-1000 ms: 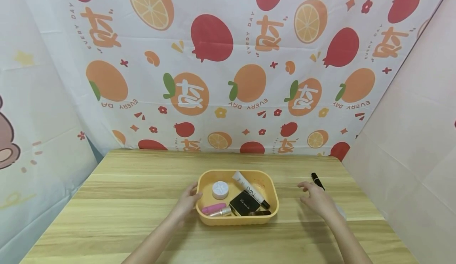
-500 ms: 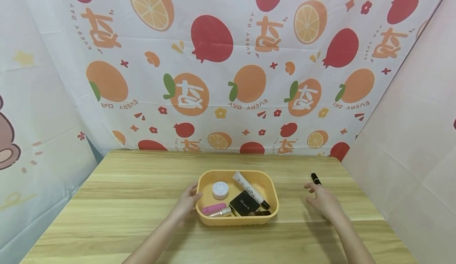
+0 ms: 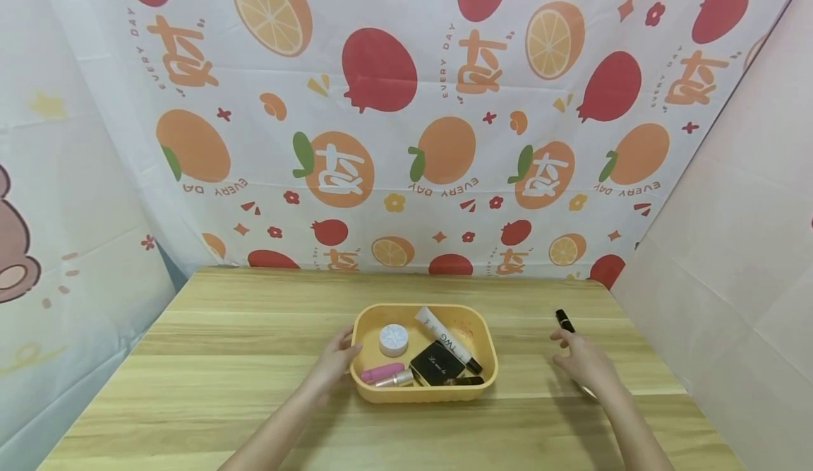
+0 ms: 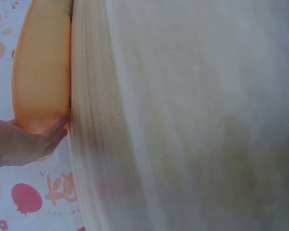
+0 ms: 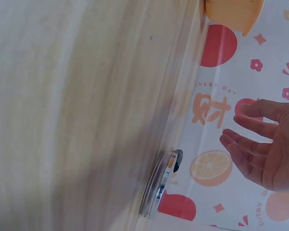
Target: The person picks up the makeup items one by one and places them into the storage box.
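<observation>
A yellow plastic bin (image 3: 424, 395) stands mid-table, holding a white tube with a black cap (image 3: 444, 333), a black square box (image 3: 438, 363), a round white jar (image 3: 394, 340), a pink stick (image 3: 382, 372), a lipstick-like tube (image 3: 395, 379) and a dark stick (image 3: 466, 380). My left hand (image 3: 332, 365) holds the bin's left end, thumb at the rim and fingers along the outer wall. To the right, my right hand (image 3: 587, 366) hovers over the table, fingers loosely bent around nothing. Just beyond its fingertips lies a slim black tube (image 3: 564, 320).
Under the right hand lies a flat, round, silver-rimmed thing (image 5: 159, 185), mostly hidden in the head view. The wooden table (image 3: 254, 330) meets a fruit-printed curtain (image 3: 381, 160) at the back, with pale cloth at both sides.
My right hand has moved right, away from the bin, coming over the flat round thing beside the black tube. The left hand and the bin have stayed in place.
</observation>
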{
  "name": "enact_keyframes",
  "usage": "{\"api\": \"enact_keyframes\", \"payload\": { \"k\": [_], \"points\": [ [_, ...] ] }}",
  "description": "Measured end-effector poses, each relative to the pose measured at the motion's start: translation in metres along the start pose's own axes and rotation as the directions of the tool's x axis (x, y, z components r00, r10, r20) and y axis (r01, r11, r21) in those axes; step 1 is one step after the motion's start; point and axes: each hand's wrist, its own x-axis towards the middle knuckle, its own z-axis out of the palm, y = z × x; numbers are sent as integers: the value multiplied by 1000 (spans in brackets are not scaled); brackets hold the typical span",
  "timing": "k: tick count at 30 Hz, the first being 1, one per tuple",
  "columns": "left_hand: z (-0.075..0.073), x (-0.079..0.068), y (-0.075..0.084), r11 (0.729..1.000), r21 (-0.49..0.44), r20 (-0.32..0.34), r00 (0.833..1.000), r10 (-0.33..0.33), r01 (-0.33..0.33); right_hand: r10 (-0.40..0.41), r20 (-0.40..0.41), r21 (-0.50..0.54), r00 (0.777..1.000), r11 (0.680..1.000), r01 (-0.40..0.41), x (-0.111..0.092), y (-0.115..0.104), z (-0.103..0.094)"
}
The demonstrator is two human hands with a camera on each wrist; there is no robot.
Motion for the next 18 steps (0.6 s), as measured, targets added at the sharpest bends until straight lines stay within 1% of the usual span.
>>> {"api": "enact_keyframes", "payload": {
  "k": [11,18],
  "points": [
    [-3,-1,2,1000,-17,19,1000,-11,11,20,14,-11,1000,1000,-20,-3,14,-6],
    [-3,-4,2,999,-39,38,999,-22,23,51,19,-18,999,999,-51,-5,22,-7]
  ]
}}
